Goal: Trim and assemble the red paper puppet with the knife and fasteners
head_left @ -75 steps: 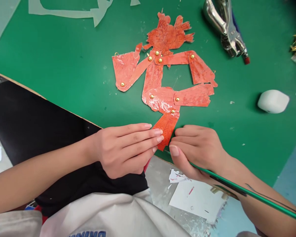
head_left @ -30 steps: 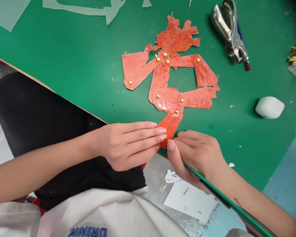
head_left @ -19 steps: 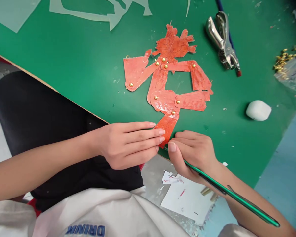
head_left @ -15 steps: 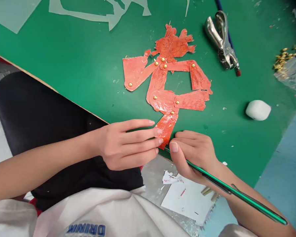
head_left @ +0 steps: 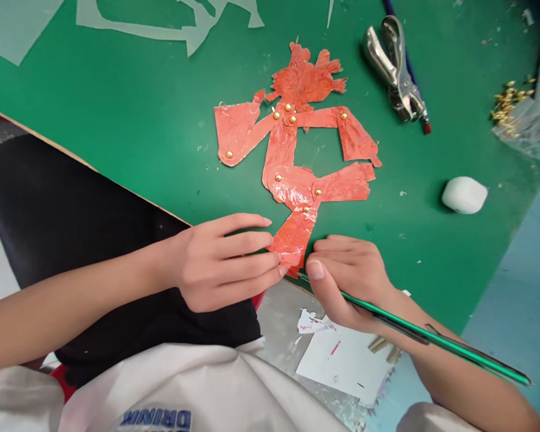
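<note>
A jointed red paper puppet (head_left: 292, 185) lies on the green table, its parts joined by brass paper fasteners. My left hand (head_left: 225, 261) is open, with fingers stretched out and the tips at the left edge of the puppet's lowest leg piece (head_left: 294, 237). In my right hand (head_left: 351, 279) is a thin rod with a shiny green shaft (head_left: 468, 356); my fingers are curled round it. Its narrow tip points at the bottom end of that leg piece, near the table's front edge. Whether the tip touches the paper I cannot tell.
A metal hole punch (head_left: 398, 72) lies at the upper right, over a blue pencil (head_left: 420, 108). Farther right are a white rounded case (head_left: 465, 195) and brass fasteners (head_left: 508, 99) by a plastic bag (head_left: 528, 135). Translucent sheet scraps (head_left: 130, 21) lie along the back. Paper (head_left: 342, 363) lies below the table.
My left fingertips have drawn slightly left on the leg piece, whose lower end has swung a little left. The rod's rear end has tipped slightly upward. The whole view has shifted a little.
</note>
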### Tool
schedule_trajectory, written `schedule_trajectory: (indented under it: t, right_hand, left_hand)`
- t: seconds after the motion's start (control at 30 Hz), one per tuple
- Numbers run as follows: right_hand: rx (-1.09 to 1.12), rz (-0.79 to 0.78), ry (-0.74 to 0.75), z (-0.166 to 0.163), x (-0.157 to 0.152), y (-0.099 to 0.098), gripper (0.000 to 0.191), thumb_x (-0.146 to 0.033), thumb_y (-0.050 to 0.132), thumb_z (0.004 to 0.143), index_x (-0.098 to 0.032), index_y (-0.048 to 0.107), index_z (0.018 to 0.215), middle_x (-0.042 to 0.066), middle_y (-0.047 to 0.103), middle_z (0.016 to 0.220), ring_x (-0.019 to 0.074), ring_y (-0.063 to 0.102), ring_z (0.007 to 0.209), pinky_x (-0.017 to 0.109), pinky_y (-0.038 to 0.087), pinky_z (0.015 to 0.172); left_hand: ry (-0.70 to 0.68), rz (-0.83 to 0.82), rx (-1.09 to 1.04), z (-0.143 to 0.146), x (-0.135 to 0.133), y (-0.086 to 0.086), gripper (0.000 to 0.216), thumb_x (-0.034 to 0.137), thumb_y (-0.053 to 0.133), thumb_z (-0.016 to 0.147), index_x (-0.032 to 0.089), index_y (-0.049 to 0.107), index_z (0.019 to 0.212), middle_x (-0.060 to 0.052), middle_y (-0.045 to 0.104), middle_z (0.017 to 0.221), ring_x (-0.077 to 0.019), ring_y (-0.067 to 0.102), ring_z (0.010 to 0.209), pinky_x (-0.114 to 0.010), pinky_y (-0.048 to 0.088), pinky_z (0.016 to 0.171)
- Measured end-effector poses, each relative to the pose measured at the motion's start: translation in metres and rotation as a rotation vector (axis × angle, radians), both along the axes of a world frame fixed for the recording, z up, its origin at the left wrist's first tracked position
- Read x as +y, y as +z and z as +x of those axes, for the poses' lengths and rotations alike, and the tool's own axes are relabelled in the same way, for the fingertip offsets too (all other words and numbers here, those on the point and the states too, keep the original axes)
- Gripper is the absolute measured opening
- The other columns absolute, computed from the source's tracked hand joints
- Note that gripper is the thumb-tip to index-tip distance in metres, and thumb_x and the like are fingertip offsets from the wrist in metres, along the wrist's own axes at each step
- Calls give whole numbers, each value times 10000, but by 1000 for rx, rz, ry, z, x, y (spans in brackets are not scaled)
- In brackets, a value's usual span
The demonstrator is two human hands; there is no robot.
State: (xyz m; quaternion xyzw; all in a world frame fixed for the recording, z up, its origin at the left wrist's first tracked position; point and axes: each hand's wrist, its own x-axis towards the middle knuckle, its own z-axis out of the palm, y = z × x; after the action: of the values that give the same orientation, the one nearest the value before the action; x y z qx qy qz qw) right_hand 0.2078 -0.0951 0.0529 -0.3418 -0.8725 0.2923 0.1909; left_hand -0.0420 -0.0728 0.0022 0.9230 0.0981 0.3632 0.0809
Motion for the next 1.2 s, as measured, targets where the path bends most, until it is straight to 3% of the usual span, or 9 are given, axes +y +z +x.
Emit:
schedule_trajectory:
  t: [0.13,0.27,0.43,0.6,0.73,0.9,1.07,1.2]
  right_hand:
    - [-2,1,-9,1,0,-1,395,-72,448,1031,-233,343,686,-60,386,533,130,266,523,321,273,564]
    - [26,-41,-25,1,1,0,400,-65,435,1033,-230,329,684,-60,357,543,127,257,528,319,270,561]
    - [38,-85,-42,0,2,3,434,-77,415,1048,-226,302,657,-59,324,546,121,240,526,320,269,549]
    - [18,-107,-45,-1,3,5,449,-79,416,1047,-228,289,642,-55,325,535,123,240,523,330,276,547]
    - [6,-99,-42,-1,4,5,459,-78,417,1048,-231,291,634,-52,335,525,129,237,524,340,272,546]
    - [-30,-64,-33,-1,2,3,475,-118,407,1073,-223,321,617,-45,339,518,134,236,526,351,261,556]
    - [-52,-75,-32,1,1,1,468,-141,404,1087,-215,351,628,-43,359,522,128,269,521,344,266,568]
    - [-58,-90,-18,-1,3,5,441,-111,420,1069,-216,352,646,-49,402,524,122,305,509,329,282,573]
  left_hand:
    - [-33,111,2,-1,-6,-5,264,119,521,1026,36,741,1145,-155,801,1136,-299,762,1113,-533,630,1097]
    - [8,-15,36,-1,-10,1,356,101,397,1043,14,712,1184,-180,778,1206,-318,725,1213,-520,595,1143]
    - [-22,87,47,0,-8,9,352,125,418,1038,-15,710,1174,-210,769,1198,-352,737,1179,-507,632,1078]
    - [48,-60,38,2,-15,9,340,105,411,1034,-9,699,1175,-206,774,1195,-350,716,1230,-525,619,1103]
    - [42,-73,30,3,-18,10,324,103,428,1028,-6,705,1156,-211,778,1173,-357,720,1225,-531,624,1096]
    - [38,0,86,2,-13,13,313,119,449,1018,11,718,1136,-205,781,1152,-347,739,1173,-533,642,1061]
    - [-18,208,120,1,-3,13,297,191,500,1007,48,741,1107,-174,788,1117,-329,764,1097,-496,680,989]
    - [-19,285,83,3,3,14,287,194,511,986,66,762,1040,-142,802,1023,-304,792,988,-449,710,911]
